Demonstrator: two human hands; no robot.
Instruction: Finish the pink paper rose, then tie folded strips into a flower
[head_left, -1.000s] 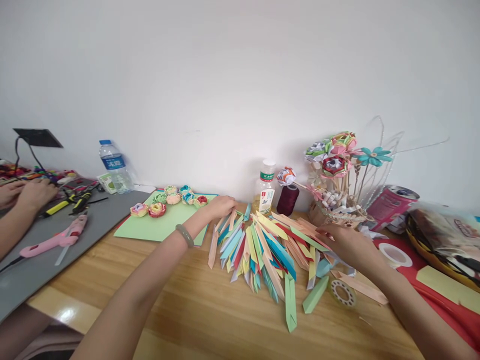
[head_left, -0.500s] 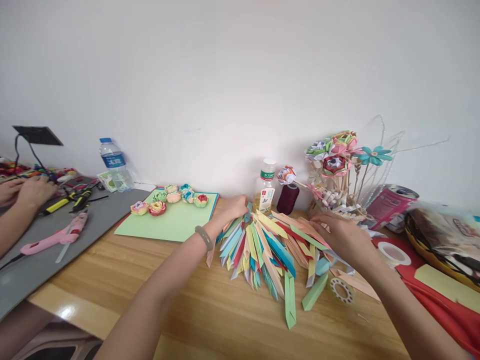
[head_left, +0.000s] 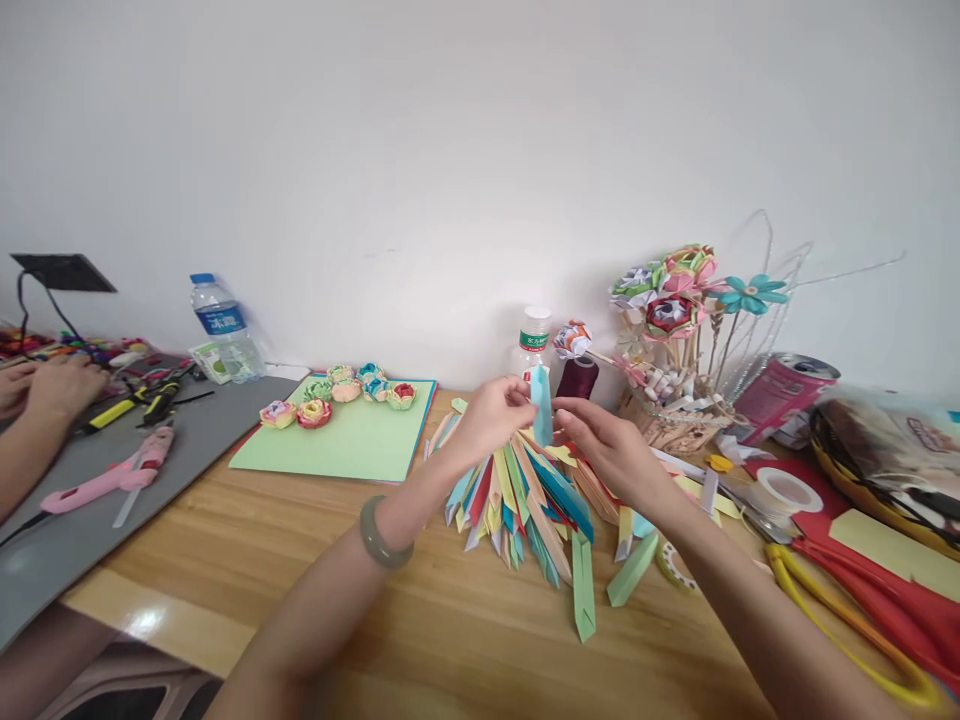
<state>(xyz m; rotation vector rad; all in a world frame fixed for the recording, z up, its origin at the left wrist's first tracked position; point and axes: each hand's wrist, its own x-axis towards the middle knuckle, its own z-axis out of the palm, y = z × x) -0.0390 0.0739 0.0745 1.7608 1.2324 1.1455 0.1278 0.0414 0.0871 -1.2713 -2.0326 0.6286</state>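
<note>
A light blue folded paper strip (head_left: pixel 541 406) stands upright between my two hands, above a fanned pile of colored folded strips (head_left: pixel 517 495). My left hand (head_left: pixel 501 415) pinches its left side. On its right side, my right hand (head_left: pixel 600 435) has its thumb and forefinger at the strip's edge; whether they grip it is hard to tell. Two green folded strips, one of them upright (head_left: pixel 583 590), lie in front of the pile. Behind the hands are a clear bottle with a white cap (head_left: pixel 535 325) and a dark thread spool (head_left: pixel 577 380).
Small paper flowers (head_left: pixel 314 413) rest on a green sheet (head_left: pixel 330 455) at left. Farther left are a water bottle (head_left: pixel 225 325), a pink glue gun (head_left: pixel 112 485) and another person's hands (head_left: pixel 64 390). Paper flowers in a basket (head_left: pixel 675 420), a can (head_left: pixel 787 400) and yellow-handled scissors (head_left: pixel 832 635) are at right.
Both hands have come together above the pile, my left from the pile's back and my right from its right side. The light blue strip is now lifted between them. The scissors have come into view.
</note>
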